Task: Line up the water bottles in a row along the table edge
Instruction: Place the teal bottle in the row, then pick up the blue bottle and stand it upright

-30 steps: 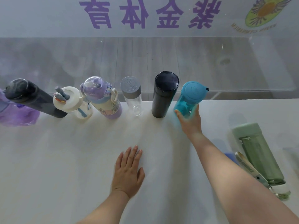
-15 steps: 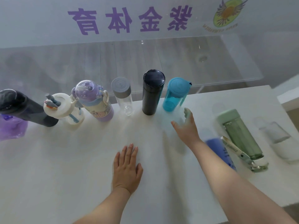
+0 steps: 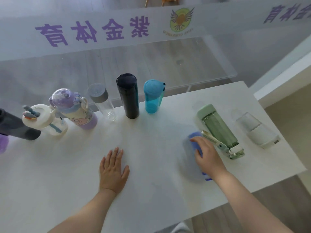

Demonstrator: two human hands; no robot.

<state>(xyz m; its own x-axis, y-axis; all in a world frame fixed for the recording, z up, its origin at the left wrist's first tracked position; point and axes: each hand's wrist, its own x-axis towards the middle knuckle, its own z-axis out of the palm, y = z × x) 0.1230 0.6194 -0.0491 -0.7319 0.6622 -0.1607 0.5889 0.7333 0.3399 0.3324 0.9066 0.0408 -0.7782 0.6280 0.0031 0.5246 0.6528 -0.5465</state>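
A white bench (image 3: 151, 190) fills most of the view, seen from above, with a glass partition behind its far edge. Along that edge stand six bottles in a row: a dark grey bottle (image 3: 15, 126) cut off at the left, a white straw-lid bottle (image 3: 42, 118), a lilac children's bottle (image 3: 74, 108), a clear bottle with a grey cap (image 3: 102, 101), a tall black flask (image 3: 128, 95) and a teal bottle (image 3: 152, 96).

Well to the right, away from the row, wait a green bottle (image 3: 217, 125), a clear-and-white bottle (image 3: 255, 130) and a blue bottle (image 3: 196, 155).

The left hand (image 3: 113, 170) lies flat on the bench, fingers straight, holding nothing. The right hand (image 3: 207, 155) is curled over the blue bottle, apparently taking hold of it.

The green bottle stands just beside the right hand, its strap near the fingers; lifting the blue bottle carelessly could probably knock it over. The row's bottles stand close to the far edge, so a bump while placing could topple a neighbour.

The blue bottle is blurred and largely covered by the hand, so its shape and lid are unclear. A purple object (image 3: 3, 143) at the far left is cut off.
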